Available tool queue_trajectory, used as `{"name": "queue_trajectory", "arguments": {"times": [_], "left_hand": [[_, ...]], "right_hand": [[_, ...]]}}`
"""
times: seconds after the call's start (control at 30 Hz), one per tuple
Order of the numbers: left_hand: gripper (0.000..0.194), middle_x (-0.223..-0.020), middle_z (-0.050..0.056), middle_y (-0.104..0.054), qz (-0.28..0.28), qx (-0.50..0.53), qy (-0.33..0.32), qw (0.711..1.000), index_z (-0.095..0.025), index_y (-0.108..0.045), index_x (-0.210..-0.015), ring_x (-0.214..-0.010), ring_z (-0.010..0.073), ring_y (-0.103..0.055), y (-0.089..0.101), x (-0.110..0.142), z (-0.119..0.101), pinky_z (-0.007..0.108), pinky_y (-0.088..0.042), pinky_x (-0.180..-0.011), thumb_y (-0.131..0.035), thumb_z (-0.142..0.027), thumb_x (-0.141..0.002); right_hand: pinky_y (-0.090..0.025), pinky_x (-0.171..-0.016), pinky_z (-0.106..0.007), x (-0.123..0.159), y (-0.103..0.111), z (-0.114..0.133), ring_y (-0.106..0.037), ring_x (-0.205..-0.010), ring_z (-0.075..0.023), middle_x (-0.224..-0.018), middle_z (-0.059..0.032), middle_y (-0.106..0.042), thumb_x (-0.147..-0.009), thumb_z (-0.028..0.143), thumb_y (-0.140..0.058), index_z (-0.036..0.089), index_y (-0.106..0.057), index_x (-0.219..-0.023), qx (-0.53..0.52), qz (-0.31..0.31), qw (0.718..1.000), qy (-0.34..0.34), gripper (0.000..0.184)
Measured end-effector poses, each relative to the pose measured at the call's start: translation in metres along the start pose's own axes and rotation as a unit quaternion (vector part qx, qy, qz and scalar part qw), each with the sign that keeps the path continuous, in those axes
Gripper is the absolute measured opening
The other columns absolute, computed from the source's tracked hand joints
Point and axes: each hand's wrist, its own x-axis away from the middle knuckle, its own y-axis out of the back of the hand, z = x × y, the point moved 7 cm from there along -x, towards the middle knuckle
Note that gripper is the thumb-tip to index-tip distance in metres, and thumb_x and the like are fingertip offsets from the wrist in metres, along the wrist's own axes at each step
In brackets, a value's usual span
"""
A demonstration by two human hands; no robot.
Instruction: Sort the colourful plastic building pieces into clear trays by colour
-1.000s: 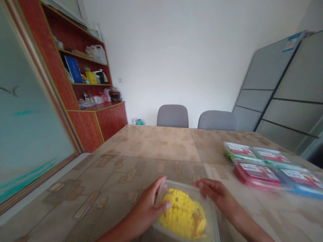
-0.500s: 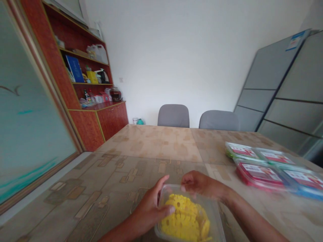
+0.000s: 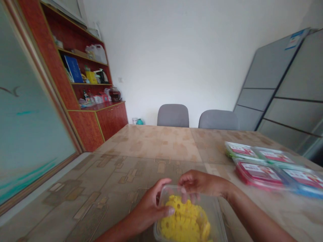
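A clear plastic tub [image 3: 188, 215] packed with yellow slices [image 3: 183, 220] (pineapple maybe, though I can't say for sure from this angle) is down at the near end of the table, with its front cut off by the bottom of the shot. My left hand [image 3: 151, 211] is curled around the tub's left side, fingers over the rim and gripping it. My right hand [image 3: 200, 183] is bent over the far rim with its fingers hanging down behind the clear wall. It's blurry there, so I can't tell if that hand is actually gripping or just touching.

The patterned tabletop [image 3: 156, 148] runs off ahead. Off to the right, well apart from the tub, are four packaged trays with white-and-red labels: a red one [image 3: 259, 176], a blue one [image 3: 305, 181] and two with green edges [image 3: 241, 150]. Past the far edge are two grey chairs [image 3: 173, 116]. A red-brown wooden cabinet [image 3: 111, 121] with cluttered shelves stands on the left, and large grey panels [image 3: 275, 87] stand on the right.
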Motion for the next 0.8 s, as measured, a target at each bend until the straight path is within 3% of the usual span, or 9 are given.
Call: {"name": "queue_trajectory", "arguments": {"times": [0.1,0.27,0.4,0.47,0.53,0.63,0.7,0.8], "left_hand": [[0.078,-0.119,0.010,-0.058,-0.006,0.013,0.006,1.000,-0.019,-0.038,-0.129,-0.110,0.0287,-0.055,0.002,0.000,0.001,0.037,-0.045,-0.088,-0.079,-0.041,-0.066],[0.050,-0.103,0.007,-0.062,0.059,0.021,-0.018,0.998,-0.016,-0.054,-0.109,-0.098,0.0257,-0.059,-0.010,0.001,-0.015,0.032,-0.046,-0.079,-0.074,-0.042,-0.071],[0.046,-0.103,0.006,-0.062,0.054,-0.021,-0.036,0.998,-0.018,-0.053,-0.111,-0.098,0.0251,-0.059,-0.010,0.000,-0.022,0.033,-0.047,-0.080,-0.068,-0.044,-0.077],[0.046,-0.111,0.008,-0.060,0.019,-0.095,-0.044,0.994,-0.019,-0.050,-0.118,-0.105,0.0265,-0.057,-0.004,0.002,-0.026,0.037,-0.046,-0.087,-0.062,-0.044,-0.082],[0.054,-0.127,0.011,-0.053,-0.015,-0.207,-0.069,0.976,-0.022,-0.045,-0.129,-0.118,0.0294,-0.049,-0.001,0.007,-0.037,0.044,-0.039,-0.099,-0.062,-0.044,-0.083],[0.085,-0.150,0.011,-0.030,0.030,-0.331,-0.096,0.938,-0.028,-0.033,-0.142,-0.136,0.0354,-0.027,-0.012,0.016,-0.049,0.052,-0.023,-0.110,-0.074,-0.050,-0.071],[0.099,-0.155,0.010,-0.020,0.073,-0.375,-0.094,0.919,-0.030,-0.028,-0.145,-0.139,0.0385,-0.017,-0.022,0.019,-0.049,0.056,-0.019,-0.111,-0.079,-0.052,-0.063],[0.103,-0.157,0.009,-0.013,0.070,-0.422,-0.093,0.899,-0.033,-0.025,-0.147,-0.140,0.0405,-0.011,-0.027,0.019,-0.043,0.060,-0.016,-0.110,-0.080,-0.052,-0.061]], "right_hand": [[-0.041,-0.050,-0.019,-0.004,-0.001,0.006,-0.052,-0.047,-0.0067,-0.062,0.0007,-0.064,-0.080,0.052,-0.061,0.015,-0.058,-0.081,0.010,0.021,1.000,0.014,0.036],[-0.041,-0.049,-0.018,-0.002,-0.004,0.012,-0.054,-0.048,-0.0075,-0.058,0.0029,-0.062,-0.079,0.050,-0.064,0.016,-0.058,-0.079,-0.052,0.066,0.996,0.036,0.035],[-0.042,-0.048,-0.020,-0.002,-0.001,0.005,-0.058,-0.048,-0.0098,-0.059,0.0011,-0.065,-0.071,0.048,-0.071,0.015,-0.062,-0.080,-0.127,0.035,0.991,0.018,0.036],[-0.044,-0.048,-0.021,-0.003,0.001,0.000,-0.058,-0.048,-0.0101,-0.061,-0.0002,-0.067,-0.070,0.046,-0.072,0.014,-0.064,-0.083,-0.147,0.011,0.989,0.011,0.035],[-0.044,-0.049,-0.021,-0.003,0.003,-0.006,-0.058,-0.047,-0.0100,-0.061,-0.0009,-0.068,-0.070,0.044,-0.071,0.014,-0.066,-0.084,-0.153,-0.013,0.988,0.008,0.034],[-0.044,-0.050,-0.020,-0.001,0.007,-0.011,-0.059,-0.049,-0.0097,-0.064,-0.0022,-0.069,-0.072,0.044,-0.068,0.014,-0.068,-0.081,-0.158,-0.041,0.986,0.019,0.032],[-0.043,-0.050,-0.019,0.001,0.008,-0.012,-0.060,-0.053,-0.0099,-0.067,-0.0030,-0.070,-0.075,0.044,-0.066,0.013,-0.068,-0.077,-0.161,-0.047,0.985,0.039,0.031],[-0.044,-0.054,-0.021,0.006,0.008,-0.009,-0.061,-0.057,-0.0110,-0.069,-0.0043,-0.070,-0.078,0.043,-0.063,0.013,-0.069,-0.079,-0.175,-0.051,0.981,0.058,0.031]]}}
